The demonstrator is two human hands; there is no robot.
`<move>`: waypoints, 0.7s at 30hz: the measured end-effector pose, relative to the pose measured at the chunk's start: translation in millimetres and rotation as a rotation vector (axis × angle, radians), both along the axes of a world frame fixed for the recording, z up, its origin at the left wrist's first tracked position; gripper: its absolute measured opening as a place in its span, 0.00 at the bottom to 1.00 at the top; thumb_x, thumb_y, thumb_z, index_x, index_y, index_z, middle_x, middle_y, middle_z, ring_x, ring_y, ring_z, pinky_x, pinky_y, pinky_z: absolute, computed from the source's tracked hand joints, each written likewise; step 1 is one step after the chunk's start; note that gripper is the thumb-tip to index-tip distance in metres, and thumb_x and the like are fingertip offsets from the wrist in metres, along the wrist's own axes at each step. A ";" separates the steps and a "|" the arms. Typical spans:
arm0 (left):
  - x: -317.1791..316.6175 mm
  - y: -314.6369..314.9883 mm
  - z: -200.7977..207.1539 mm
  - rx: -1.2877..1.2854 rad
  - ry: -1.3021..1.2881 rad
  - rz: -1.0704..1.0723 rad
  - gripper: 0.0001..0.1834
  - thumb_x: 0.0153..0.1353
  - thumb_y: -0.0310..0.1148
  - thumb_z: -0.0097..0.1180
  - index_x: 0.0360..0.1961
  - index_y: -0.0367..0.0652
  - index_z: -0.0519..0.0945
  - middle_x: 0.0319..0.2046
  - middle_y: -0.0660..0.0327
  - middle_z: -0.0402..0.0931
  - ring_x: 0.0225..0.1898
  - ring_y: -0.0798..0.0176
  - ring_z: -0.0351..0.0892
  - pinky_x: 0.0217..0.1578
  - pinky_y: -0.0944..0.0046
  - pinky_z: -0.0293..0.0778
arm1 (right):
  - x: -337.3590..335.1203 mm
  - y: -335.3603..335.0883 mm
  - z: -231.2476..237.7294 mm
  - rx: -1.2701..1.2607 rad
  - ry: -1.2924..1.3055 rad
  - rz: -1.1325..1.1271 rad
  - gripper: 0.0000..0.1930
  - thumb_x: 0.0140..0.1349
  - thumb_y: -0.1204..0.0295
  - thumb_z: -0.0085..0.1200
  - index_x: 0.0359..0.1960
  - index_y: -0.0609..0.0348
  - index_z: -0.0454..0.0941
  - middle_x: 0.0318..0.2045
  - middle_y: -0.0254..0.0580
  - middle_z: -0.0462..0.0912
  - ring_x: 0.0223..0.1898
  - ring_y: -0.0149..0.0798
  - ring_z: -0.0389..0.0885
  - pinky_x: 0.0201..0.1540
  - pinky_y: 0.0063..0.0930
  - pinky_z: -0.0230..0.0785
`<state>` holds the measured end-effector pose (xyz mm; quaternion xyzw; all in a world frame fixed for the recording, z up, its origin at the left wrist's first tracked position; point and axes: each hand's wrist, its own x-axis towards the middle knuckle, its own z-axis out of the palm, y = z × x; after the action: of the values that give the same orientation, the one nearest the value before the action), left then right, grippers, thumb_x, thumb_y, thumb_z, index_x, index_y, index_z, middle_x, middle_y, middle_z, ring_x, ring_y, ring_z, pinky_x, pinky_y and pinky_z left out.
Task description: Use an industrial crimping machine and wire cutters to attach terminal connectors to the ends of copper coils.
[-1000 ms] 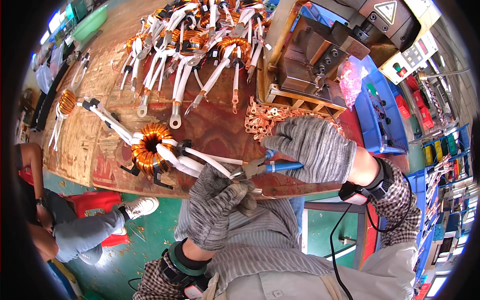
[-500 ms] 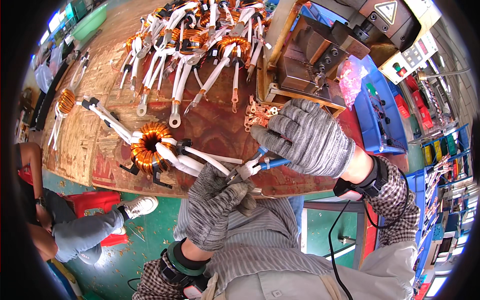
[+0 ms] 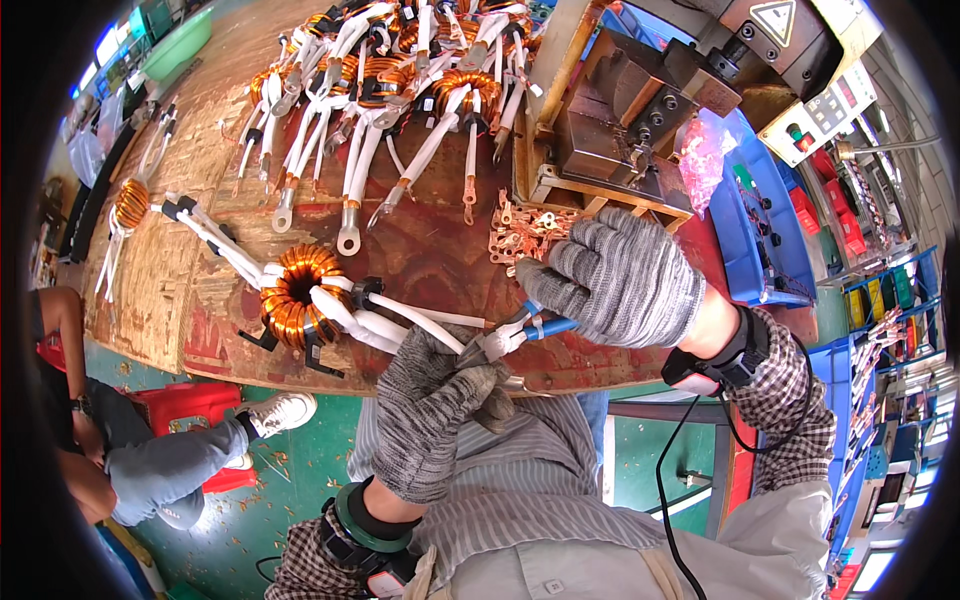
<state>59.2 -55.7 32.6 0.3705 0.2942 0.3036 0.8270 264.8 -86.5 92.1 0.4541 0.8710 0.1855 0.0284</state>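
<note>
Currently, the gloved left hand [image 3: 430, 410] is closed around white leads [image 3: 415, 315] that run to it from the copper-wound coil [image 3: 285, 318], which lies on the table [image 3: 450, 270] just beyond and to the left of that hand. The gloved right hand [image 3: 625, 280] grips the blue-handled pliers [image 3: 498, 342], whose head reaches left to the fingertips of the left hand; whether the jaws bite on a lead, I cannot tell. Copper lugs [image 3: 520, 235] lie in a heap just beyond the right hand, with a metal press [image 3: 610, 120] behind them. Farther past both hands, more coils [image 3: 385, 85] are piled together. Well to the left of the left hand, another person [image 3: 160, 475] sits.
</note>
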 end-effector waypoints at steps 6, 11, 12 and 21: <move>-3.1 3.9 -0.9 -0.017 0.014 -0.088 0.16 0.53 0.20 0.46 0.45 0.34 0.65 0.29 0.55 0.74 0.25 0.66 0.75 0.24 0.71 0.73 | -13.9 -11.7 -24.7 -0.282 0.838 -0.258 0.16 0.46 0.61 0.53 0.33 0.59 0.72 0.20 0.47 0.72 0.22 0.48 0.73 0.25 0.35 0.65; -4.6 3.4 1.2 -0.026 -0.028 -0.083 0.15 0.53 0.20 0.46 0.44 0.34 0.65 0.28 0.54 0.74 0.25 0.65 0.75 0.24 0.71 0.73 | -6.2 -6.6 -19.4 -0.108 0.632 -0.278 0.20 0.46 0.61 0.53 0.39 0.58 0.72 0.29 0.45 0.74 0.31 0.46 0.73 0.33 0.36 0.66; -4.9 3.1 1.5 -0.024 -0.025 -0.078 0.15 0.53 0.21 0.46 0.44 0.34 0.65 0.28 0.54 0.74 0.25 0.65 0.75 0.24 0.71 0.73 | -2.5 -6.1 -11.8 -0.093 0.479 -0.237 0.22 0.44 0.61 0.53 0.41 0.57 0.72 0.31 0.44 0.73 0.34 0.45 0.72 0.36 0.37 0.64; -5.2 3.9 -1.0 0.002 0.009 -0.095 0.15 0.53 0.21 0.47 0.44 0.33 0.66 0.30 0.55 0.74 0.24 0.66 0.75 0.24 0.71 0.72 | 0.2 -2.2 1.1 -0.070 0.090 -0.100 0.17 0.48 0.65 0.44 0.40 0.55 0.73 0.31 0.39 0.73 0.35 0.39 0.72 0.39 0.36 0.63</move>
<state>54.0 -51.8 31.6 0.3861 0.2800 0.2627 0.8388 265.0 -88.7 93.3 0.5038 0.8535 0.1324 0.0143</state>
